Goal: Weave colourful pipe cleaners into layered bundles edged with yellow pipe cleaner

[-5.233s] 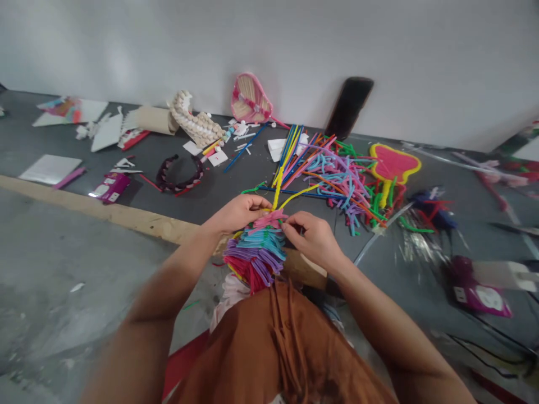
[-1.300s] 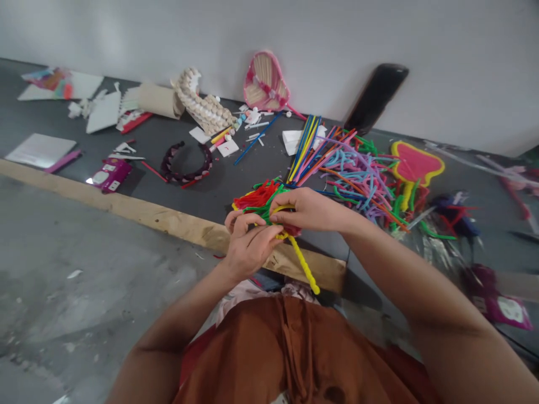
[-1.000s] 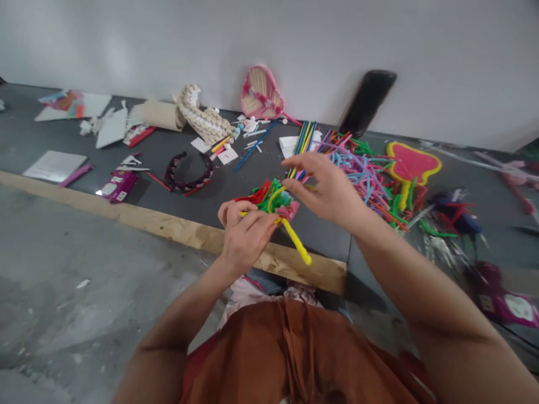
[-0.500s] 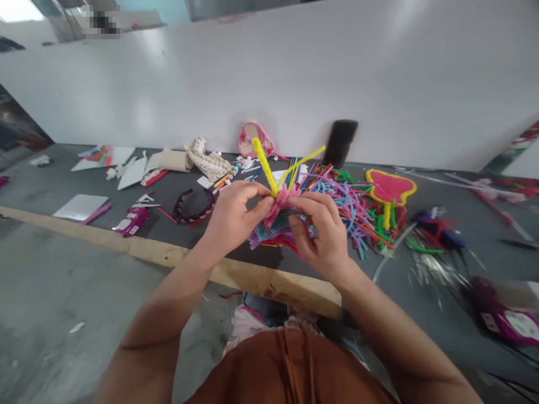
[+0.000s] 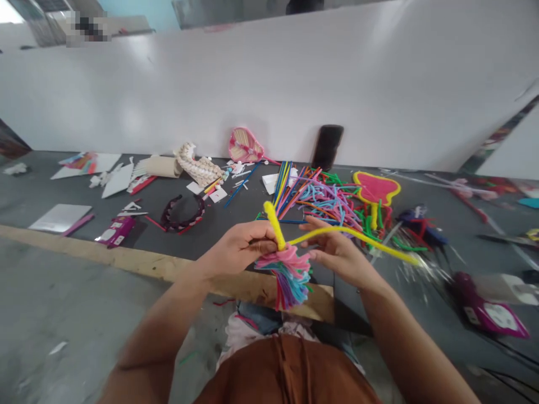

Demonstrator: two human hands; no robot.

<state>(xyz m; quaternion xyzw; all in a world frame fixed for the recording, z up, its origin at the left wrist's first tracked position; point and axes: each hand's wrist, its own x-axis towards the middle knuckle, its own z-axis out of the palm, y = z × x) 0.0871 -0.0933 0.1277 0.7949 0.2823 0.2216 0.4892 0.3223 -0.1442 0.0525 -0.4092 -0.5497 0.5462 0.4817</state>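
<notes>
My left hand (image 5: 238, 247) is closed around the top of a bundle of folded pipe cleaners (image 5: 288, 278) in pink, blue and purple, which hangs down in front of me. A yellow pipe cleaner (image 5: 357, 235) is looped round the bundle's top; one short end sticks up by my left fingers, the long end runs out to the right. My right hand (image 5: 337, 252) lies under that long end with fingers partly spread, touching it just beside the bundle.
A loose heap of coloured pipe cleaners (image 5: 324, 199) lies on the grey mat behind my hands, with a pink and yellow heart shape (image 5: 374, 188) to its right. A wooden strip (image 5: 160, 266) edges the mat. A dark headband (image 5: 181, 210), paper scraps and purple packets (image 5: 115, 230) lie left.
The bundle has swung from pointing away to hanging down. The yellow pipe cleaner's long end now stretches out to the right, and my right hand has loosened from a pinch to partly spread fingers.
</notes>
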